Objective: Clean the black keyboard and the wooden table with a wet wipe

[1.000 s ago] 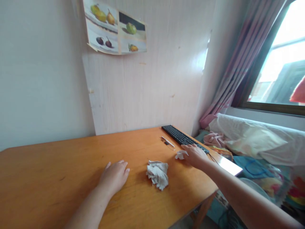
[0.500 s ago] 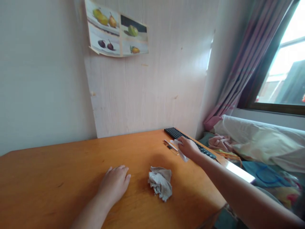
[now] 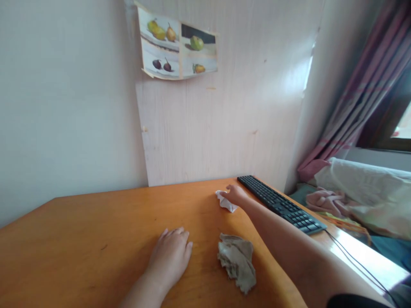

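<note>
On the orange-brown desk [image 3: 128, 214], my left hand [image 3: 172, 252] lies palm down with its fingers spread a little and holds nothing. My right hand [image 3: 235, 195] reaches to the back right of the desk, its fingers closed on a thin white tissue [image 3: 227, 204] that rests on the surface. A crumpled grey-beige cloth [image 3: 238, 261] lies to the right of my left hand, touched by neither hand.
A black keyboard [image 3: 279, 201] runs along the desk's right side, its cable trailing to the front right. Fruit paintings [image 3: 178, 47] hang on the wall behind. Beyond the desk's right edge are heaped bedding [image 3: 362, 192] and a pink curtain [image 3: 349, 90].
My right hand has moved left with the white tissue, away from the keyboard. The pens beside it no longer show. The view has turned right, and my left hand still lies on the desk.
</note>
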The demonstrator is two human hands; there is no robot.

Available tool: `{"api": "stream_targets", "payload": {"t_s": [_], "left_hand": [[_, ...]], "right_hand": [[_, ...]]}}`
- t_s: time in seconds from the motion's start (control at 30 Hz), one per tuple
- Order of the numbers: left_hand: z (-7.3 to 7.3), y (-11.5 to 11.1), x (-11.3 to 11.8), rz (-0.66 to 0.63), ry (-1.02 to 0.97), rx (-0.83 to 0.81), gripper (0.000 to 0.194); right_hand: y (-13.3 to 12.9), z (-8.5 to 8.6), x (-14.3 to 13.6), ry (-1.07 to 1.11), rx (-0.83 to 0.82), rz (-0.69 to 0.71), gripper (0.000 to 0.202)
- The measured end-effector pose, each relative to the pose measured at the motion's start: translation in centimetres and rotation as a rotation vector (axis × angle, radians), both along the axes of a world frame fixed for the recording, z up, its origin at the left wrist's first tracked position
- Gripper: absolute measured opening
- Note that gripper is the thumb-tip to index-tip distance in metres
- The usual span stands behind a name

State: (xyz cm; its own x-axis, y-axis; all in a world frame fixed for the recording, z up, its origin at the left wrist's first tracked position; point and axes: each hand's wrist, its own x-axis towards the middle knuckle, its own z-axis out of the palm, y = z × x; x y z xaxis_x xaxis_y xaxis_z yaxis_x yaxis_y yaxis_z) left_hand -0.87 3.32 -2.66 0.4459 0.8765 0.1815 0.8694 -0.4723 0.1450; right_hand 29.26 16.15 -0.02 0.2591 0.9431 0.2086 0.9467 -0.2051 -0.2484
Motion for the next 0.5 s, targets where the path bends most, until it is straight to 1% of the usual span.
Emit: {"api": "stream_targets", "payload": {"t_s": [0.07, 0.2, 0.3, 0.4, 0.43, 0.5], "left_hand": [[0.0, -0.1, 0.0, 0.000, 0.000, 0.000, 0.037], [0.1, -0.1, 0.2, -0.001, -0.004, 0.003, 0.035], [0.1, 0.1, 0.2, -0.009, -0.005, 0.008, 0.032], [0.0, 0.2, 0.2, -0.021, -0.007, 0.017, 0.030], [0.0, 0.3, 0.2, -0.022, -0.008, 0.019, 0.030], [-0.1, 0.4, 0.1, -0.024, -0.010, 0.026, 0.030]], "right_hand": [[-0.2, 0.3, 1.2, -0.021, -0.020, -0.019, 0.048], [-1.6, 1.1, 4.7, -0.089, -0.131, -0.085, 0.042], [-2.8, 0.6, 6.5, -0.128, -0.251, -0.103, 0.038], [-3.4, -0.4, 7.1, -0.138, -0.337, -0.105, 0.032], [-3.4, -0.6, 7.2, -0.137, -0.346, -0.103, 0.032], [-3.3, -0.8, 7.2, -0.138, -0.311, -0.090, 0.033]]}}
